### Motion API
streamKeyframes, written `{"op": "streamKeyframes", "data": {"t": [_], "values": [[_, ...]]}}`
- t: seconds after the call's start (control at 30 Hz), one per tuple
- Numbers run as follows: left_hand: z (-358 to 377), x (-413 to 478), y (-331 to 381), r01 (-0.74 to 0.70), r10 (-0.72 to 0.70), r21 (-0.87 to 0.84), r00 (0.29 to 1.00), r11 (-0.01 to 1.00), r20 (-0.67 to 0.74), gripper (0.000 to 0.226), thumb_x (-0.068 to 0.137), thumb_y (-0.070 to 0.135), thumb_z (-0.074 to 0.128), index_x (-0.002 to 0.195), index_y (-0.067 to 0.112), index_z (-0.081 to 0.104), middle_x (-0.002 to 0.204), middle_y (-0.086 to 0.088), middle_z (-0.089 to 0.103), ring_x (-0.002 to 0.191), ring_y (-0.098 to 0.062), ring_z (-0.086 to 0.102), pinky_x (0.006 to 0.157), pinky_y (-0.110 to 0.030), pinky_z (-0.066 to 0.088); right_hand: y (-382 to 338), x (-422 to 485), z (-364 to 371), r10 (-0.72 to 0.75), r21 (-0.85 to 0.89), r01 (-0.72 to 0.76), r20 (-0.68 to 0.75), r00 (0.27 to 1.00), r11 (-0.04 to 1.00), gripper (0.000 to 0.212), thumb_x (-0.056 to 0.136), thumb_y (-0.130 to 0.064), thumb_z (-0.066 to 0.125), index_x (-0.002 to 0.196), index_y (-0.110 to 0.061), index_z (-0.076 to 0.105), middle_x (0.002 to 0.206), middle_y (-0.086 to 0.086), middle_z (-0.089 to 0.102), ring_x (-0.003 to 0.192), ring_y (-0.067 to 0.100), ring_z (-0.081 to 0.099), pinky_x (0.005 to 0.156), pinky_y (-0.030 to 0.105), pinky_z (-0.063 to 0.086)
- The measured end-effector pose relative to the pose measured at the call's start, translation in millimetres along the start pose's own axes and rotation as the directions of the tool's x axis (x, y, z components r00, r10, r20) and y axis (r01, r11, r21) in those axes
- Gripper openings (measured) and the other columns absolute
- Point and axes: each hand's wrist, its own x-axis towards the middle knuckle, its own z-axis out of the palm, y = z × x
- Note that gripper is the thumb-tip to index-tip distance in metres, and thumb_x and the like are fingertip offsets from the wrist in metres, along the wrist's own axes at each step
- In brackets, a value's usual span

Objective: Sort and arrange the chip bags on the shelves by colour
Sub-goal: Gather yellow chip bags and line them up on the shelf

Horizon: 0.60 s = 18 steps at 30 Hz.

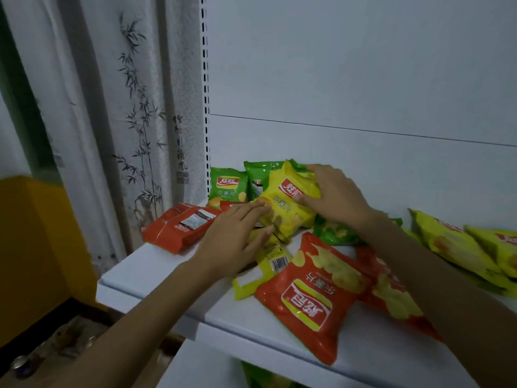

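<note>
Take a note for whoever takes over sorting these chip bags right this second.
Right hand grips the yellow bag at the back of the shelf; left hand touches it with straight fingers.
Green bags stand back left, red bags lie far left, another red bag lies in front, other yellow bags right.
Done: little; colours are mixed.
Left: group each colour.

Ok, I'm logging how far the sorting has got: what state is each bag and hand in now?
yellow bag: tilted, held between both hands
right hand: grips the yellow bag's top
left hand: fingers straight, touching its lower edge
green bag: upright at the back wall
front red bag: lying flat, face up
left red bags: lying back side up
</note>
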Motion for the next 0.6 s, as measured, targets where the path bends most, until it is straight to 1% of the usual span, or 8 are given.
{"op": "streamKeyframes", "data": {"t": [0.07,0.13,0.2,0.27,0.37,0.47,0.53,0.6], "values": [[0.0,8.5,-12.3,-0.025,0.027,-0.029,0.999,0.999,0.043,0.062,0.093,0.057,0.030,0.137,0.019,0.051,0.141,0.002,0.052,0.128,-0.016,0.046,0.103,-0.032,0.037,-3.8,20.8,6.0,0.037,-0.080,-0.034,0.036,0.999,0.996,0.084,0.079,-0.058,0.066,0.147,-0.021,0.031,0.145,0.006,0.042,0.132,0.027,0.040,0.104,0.041,0.033],[2.6,15.7,-22.7,-0.063,0.066,-0.054,0.996,0.997,0.054,0.063,0.092,0.057,0.030,0.138,0.019,0.049,0.141,0.002,0.051,0.128,-0.016,0.045,0.102,-0.032,0.038,-5.4,35.8,12.1,0.070,-0.168,-0.053,0.093,0.993,0.984,0.090,0.074,-0.065,0.067,0.145,-0.022,0.033,0.141,0.006,0.048,0.127,0.028,0.045,0.101,0.041,0.035],[6.4,21.8,-30.4,-0.086,0.090,-0.082,0.995,0.993,0.043,0.061,0.092,0.057,0.033,0.138,0.019,0.048,0.141,0.002,0.050,0.128,-0.016,0.045,0.102,-0.033,0.038,-5.9,42.6,18.2,0.099,-0.230,-0.068,0.124,0.987,0.971,0.090,0.069,-0.068,0.069,0.140,-0.021,0.038,0.134,0.005,0.053,0.121,0.027,0.050,0.097,0.040,0.038],[12.0,28.6,-36.3,-0.090,0.093,-0.124,0.996,0.988,0.019,0.057,0.093,0.053,0.040,0.138,0.020,0.048,0.141,0.002,0.050,0.127,-0.017,0.044,0.102,-0.035,0.039,-6.0,43.3,22.6,0.126,-0.257,-0.094,0.112,0.986,0.962,0.087,0.068,-0.065,0.072,0.135,-0.020,0.043,0.128,0.006,0.055,0.118,0.027,0.051,0.095,0.039,0.039],[20.9,37.0,-40.3,-0.098,0.092,-0.183,0.995,0.978,-0.041,0.056,0.092,0.051,0.044,0.138,0.020,0.048,0.144,-0.001,0.046,0.130,-0.019,0.042,0.103,-0.040,0.041,-7.6,40.1,23.8,0.151,-0.238,-0.132,0.062,0.987,0.962,0.078,0.069,-0.055,0.076,0.130,-0.017,0.047,0.123,0.006,0.055,0.115,0.026,0.050,0.093,0.038,0.038],[28.4,40.2,-41.9,-0.122,0.090,-0.244,0.986,0.962,-0.141,0.056,0.091,0.050,0.043,0.136,0.017,0.050,0.148,-0.005,0.043,0.133,-0.024,0.041,0.105,-0.042,0.039,-11.4,33.2,16.1,0.183,-0.146,-0.183,-0.014,0.983,0.972,0.066,0.072,-0.044,0.079,0.123,-0.014,0.050,0.115,0.007,0.058,0.108,0.027,0.053,0.089,0.038,0.041],[31.4,39.5,-43.7,-0.143,0.095,-0.275,0.979,0.951,-0.179,0.056,0.090,0.048,0.046,0.137,0.017,0.049,0.149,-0.004,0.040,0.134,-0.026,0.040,0.107,-0.045,0.038,-15.4,27.1,7.7,0.208,-0.064,-0.212,-0.055,0.977,0.975,0.060,0.072,-0.039,0.080,0.116,-0.012,0.051,0.110,0.008,0.057,0.103,0.027,0.053,0.083,0.037,0.042],[31.8,37.8,-46.6,-0.167,0.102,-0.292,0.969,0.942,-0.223,0.055,0.089,0.043,0.052,0.138,0.018,0.047,0.150,-0.004,0.040,0.135,-0.025,0.040,0.106,-0.049,0.038,-21.3,18.7,-2.1,0.210,-0.009,-0.212,-0.115,0.971,0.977,0.055,0.072,-0.034,0.081,0.111,-0.010,0.051,0.104,0.008,0.055,0.098,0.025,0.052,0.075,0.033,0.037]]}}
